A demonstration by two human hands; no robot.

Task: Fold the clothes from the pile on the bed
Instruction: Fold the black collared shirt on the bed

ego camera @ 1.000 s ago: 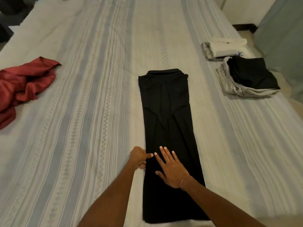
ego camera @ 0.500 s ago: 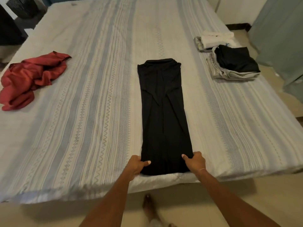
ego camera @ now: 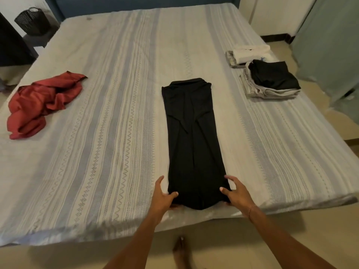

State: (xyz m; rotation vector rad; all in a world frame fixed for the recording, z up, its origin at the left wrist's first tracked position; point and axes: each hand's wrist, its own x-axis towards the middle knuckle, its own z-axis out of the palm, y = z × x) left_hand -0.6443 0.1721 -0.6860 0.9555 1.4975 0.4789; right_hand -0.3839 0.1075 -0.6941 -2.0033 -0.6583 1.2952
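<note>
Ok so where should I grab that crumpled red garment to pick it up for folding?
Probably the flat edge of the red garment at its far end, toward the headboard, reaching from the bed's left side. There the cloth lies spread in a single layer; the near end is bunched, so a grip there would likely gather several layers.

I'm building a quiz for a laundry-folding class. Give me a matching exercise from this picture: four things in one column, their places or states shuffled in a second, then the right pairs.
Things:
1. long black garment
2. crumpled red cloth
3. folded black garment on grey folded clothes
4. dark woven basket

Places or states:
A. on the floor beyond the bed's far left corner
B. unfolded heap on the bed's left side
C. stacked at the bed's right edge
D. near corners gripped by the left hand and right hand

Pairs: 1-D, 2-B, 3-C, 4-A
</note>
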